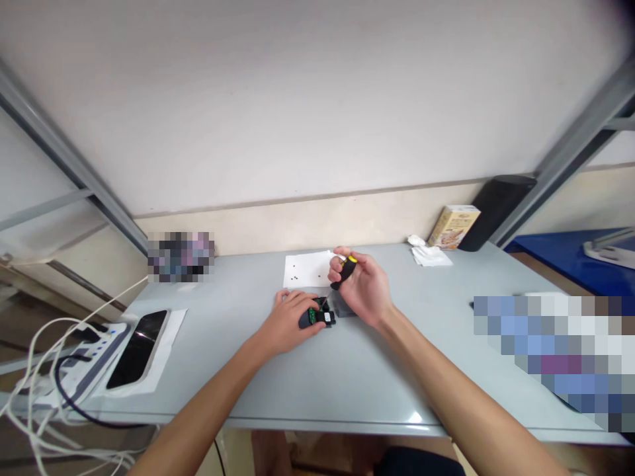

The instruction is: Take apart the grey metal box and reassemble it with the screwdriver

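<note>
My left hand point(292, 320) is closed around an opened dark device point(325, 318), shaped like a computer mouse, and steadies it on the table. A green circuit board shows inside it. In my right hand point(370, 287) is a screwdriver point(348, 270) with a black and yellow handle, held at a tilt. Its thin shaft points down into the device; whether the tip sits on a screw I cannot tell. A dark grey cover piece point(344, 306) lies just right of the device, partly behind my right hand. Beyond my hands, a white paper point(303, 268) carries several tiny dark screws.
On the left lie a phone point(137, 349) on white paper and a power strip point(84, 363) with tangled cables point(32, 396). At the back right stand a yellow box point(454, 227), crumpled tissues point(430, 255) and a black cylinder point(501, 211). Blurred items occupy both sides of the grey table point(347, 390).
</note>
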`<control>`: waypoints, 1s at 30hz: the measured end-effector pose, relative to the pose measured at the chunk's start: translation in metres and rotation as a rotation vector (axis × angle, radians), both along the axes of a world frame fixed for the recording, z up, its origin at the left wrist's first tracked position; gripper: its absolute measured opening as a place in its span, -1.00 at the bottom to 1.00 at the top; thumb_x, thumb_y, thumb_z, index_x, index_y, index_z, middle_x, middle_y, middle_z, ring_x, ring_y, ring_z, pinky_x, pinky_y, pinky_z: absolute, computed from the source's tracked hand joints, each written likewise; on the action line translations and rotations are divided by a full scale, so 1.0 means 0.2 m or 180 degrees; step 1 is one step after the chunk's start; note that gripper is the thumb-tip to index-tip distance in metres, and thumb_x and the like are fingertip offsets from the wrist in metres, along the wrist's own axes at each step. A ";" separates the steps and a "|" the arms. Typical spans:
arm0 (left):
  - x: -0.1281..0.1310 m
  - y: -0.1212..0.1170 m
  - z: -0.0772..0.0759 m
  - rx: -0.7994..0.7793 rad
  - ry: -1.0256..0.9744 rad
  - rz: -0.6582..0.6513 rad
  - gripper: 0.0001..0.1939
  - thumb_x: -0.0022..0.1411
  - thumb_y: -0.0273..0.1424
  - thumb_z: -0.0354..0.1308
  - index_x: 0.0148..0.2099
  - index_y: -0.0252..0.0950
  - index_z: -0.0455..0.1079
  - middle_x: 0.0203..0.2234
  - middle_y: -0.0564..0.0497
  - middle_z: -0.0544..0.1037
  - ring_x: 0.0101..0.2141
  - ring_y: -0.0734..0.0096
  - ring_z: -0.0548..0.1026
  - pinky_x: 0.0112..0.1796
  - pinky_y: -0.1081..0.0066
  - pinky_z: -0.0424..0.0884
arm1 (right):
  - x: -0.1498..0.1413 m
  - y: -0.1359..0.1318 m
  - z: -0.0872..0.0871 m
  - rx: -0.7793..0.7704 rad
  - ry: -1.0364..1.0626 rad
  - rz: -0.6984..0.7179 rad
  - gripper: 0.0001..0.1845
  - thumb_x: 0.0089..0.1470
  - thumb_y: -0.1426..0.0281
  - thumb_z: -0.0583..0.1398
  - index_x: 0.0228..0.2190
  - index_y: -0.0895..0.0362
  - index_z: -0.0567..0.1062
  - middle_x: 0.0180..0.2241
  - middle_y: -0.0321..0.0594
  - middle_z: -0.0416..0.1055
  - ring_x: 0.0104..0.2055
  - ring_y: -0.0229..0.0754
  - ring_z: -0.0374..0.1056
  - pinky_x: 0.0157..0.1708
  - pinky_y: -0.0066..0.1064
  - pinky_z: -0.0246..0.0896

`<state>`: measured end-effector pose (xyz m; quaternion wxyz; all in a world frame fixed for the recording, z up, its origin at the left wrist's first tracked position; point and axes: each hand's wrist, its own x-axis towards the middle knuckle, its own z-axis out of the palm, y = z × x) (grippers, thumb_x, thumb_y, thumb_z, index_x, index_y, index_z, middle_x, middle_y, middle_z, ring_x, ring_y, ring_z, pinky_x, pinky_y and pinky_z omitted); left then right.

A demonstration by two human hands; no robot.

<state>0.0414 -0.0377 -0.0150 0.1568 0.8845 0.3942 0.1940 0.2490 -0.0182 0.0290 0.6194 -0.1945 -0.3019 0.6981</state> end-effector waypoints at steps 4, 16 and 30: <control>0.00 0.00 -0.01 0.0033 -0.0018 -0.0004 -0.84 0.39 -0.24 0.27 -0.07 -0.15 0.42 0.15 -0.01 0.57 0.14 0.14 0.47 0.20 0.04 0.13 | 0.00 0.00 -0.01 -0.0071 -0.0019 -0.0049 -0.87 0.07 0.28 0.31 -0.42 0.07 0.53 -0.37 -0.24 0.31 -0.33 -0.17 0.25 -0.25 -0.31 0.24; -0.01 0.01 -0.01 0.0040 -0.0019 -0.0016 -0.84 0.40 -0.23 0.26 -0.05 -0.15 0.43 0.13 -0.01 0.58 0.15 0.14 0.47 0.21 0.02 0.14 | 0.01 -0.02 0.01 -0.0123 -0.0046 0.0068 -0.71 -0.11 0.31 0.46 -0.52 0.08 0.45 -0.29 -0.23 0.43 -0.19 -0.14 0.35 -0.17 -0.30 0.24; -0.01 0.01 -0.02 0.0002 -0.0029 -0.0011 -0.83 0.39 -0.23 0.27 -0.05 -0.13 0.41 0.15 -0.01 0.57 0.16 0.13 0.46 0.21 0.00 0.12 | -0.01 -0.02 0.02 0.0105 -0.0078 0.0104 -0.66 0.12 0.07 0.40 -0.33 0.04 0.50 -0.52 -0.41 0.02 -0.49 -0.26 0.01 -0.43 -0.40 0.11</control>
